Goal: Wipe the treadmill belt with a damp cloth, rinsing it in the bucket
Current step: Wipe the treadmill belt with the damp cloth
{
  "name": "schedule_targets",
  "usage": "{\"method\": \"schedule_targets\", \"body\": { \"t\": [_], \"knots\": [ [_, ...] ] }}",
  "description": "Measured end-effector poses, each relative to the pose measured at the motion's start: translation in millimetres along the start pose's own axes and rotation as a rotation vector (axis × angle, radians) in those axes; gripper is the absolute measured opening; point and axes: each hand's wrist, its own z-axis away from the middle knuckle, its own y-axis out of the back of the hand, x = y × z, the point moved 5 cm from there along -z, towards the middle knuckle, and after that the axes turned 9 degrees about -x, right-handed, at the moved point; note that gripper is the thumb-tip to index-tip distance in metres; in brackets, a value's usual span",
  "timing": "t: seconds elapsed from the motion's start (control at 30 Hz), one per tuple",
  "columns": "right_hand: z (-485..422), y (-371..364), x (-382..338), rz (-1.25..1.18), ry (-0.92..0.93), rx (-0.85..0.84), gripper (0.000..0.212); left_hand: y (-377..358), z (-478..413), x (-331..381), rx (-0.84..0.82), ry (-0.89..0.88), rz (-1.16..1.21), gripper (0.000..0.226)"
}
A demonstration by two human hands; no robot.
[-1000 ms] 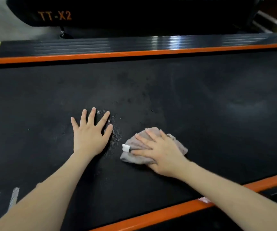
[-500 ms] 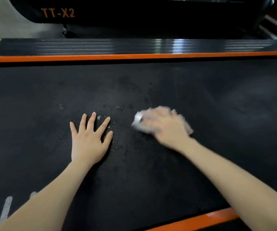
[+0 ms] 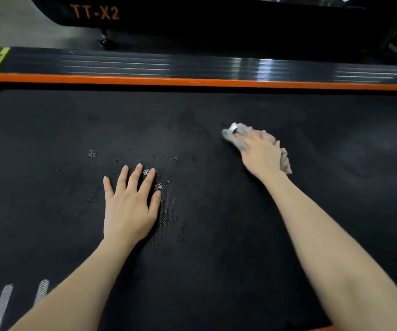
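- Treadmill belt, black and finely textured, lay below the far orange side strip and filled most of the view.
- Crumpled grey-beige cloth sat on the belt, just short of the orange strip; the bucket was not in view.
- Right hand pressed down on the cloth with fingers extended over it, the fabric showing at the fingertips and past the wrist. The outline was blurred.
- Left hand rested flat with fingers spread, empty, farther from the orange strip and well apart from the right hand.
- Risk: pale specks beside the left fingers would probably be missed, since the stroke ran away from them.
- Risk: the bunched cloth might slide out from under the palm, or smear dirt if left unrinsed.
- Risk: the belt might creep under the push if the bracing hand lifted.
- Change: one second before, the cloth lay close beside the left hand; it had since travelled toward the orange strip. The left hand had kept its place.
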Motion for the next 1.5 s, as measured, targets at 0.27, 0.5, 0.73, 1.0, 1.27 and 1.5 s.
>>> {"method": "schedule_targets", "body": {
  "t": [0.27,0.5,0.73,1.0,1.27,1.5],
  "knots": [
    [39.7,-27.2,-101.4,0.154,0.721,0.027,0.052,2.4,0.5,0.9,0.013,-0.001,0.025,0.065],
    [-47.8,-12.8,8.8,0.019,0.03,0.015,0.051,5.0,1.4,2.0,-0.024,0.006,-0.004,0.064],
    [-47.8,-16.4,13.9,0.011,0.054,0.078,0.053,31.5,-75.5,-11.5,-0.007,0.089,-0.087,0.052],
    [-70.9,-7.3,-5.1,-0.159,-0.158,0.106,0.043,10.8,-101.0,-16.2,0.038,0.092,-0.032,0.052],
    [-84.9,-18.7,-120.5,-0.032,0.418,0.036,0.049,14.4,-98.4,-17.1,0.052,0.07,-0.024,0.051],
    [-123.9,-4.6,-65.8,-0.06,-0.007,0.088,0.04,11.6,-101.7,-15.8,0.068,0.085,-0.043,0.051]
  ]
}}
